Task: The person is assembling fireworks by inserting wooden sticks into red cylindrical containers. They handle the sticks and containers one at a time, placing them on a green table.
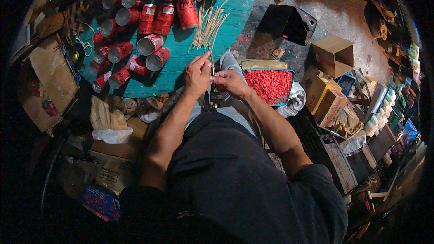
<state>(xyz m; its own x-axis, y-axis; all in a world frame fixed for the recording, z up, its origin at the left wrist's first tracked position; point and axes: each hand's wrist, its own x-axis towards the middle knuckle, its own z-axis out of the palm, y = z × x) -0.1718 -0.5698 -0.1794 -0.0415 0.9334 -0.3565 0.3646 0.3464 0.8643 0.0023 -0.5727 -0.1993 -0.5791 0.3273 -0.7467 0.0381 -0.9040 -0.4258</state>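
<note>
My left hand point(197, 75) and right hand point(229, 82) meet close together over my lap, at the near edge of a round teal table point(185, 47). Both have their fingers pinched on a thin pale strand point(212, 64) that runs upright between them. Just beyond my fingertips, a loose bundle of stiff, pale wick-like strings point(209, 26) lies on the tabletop. Left of the bundle are many red drink cans with their tops cut off; one can point(187, 12) lies nearest the strings. My fingers cover part of the strand's lower end.
A teal-rimmed tray point(244, 82) full of red chunks sits by my right forearm. Further right are an open cardboard box point(332, 55), yellow cartons point(320, 89) and clutter. A black container point(293, 23) lies on the floor. Cardboard point(52, 81) stands at left.
</note>
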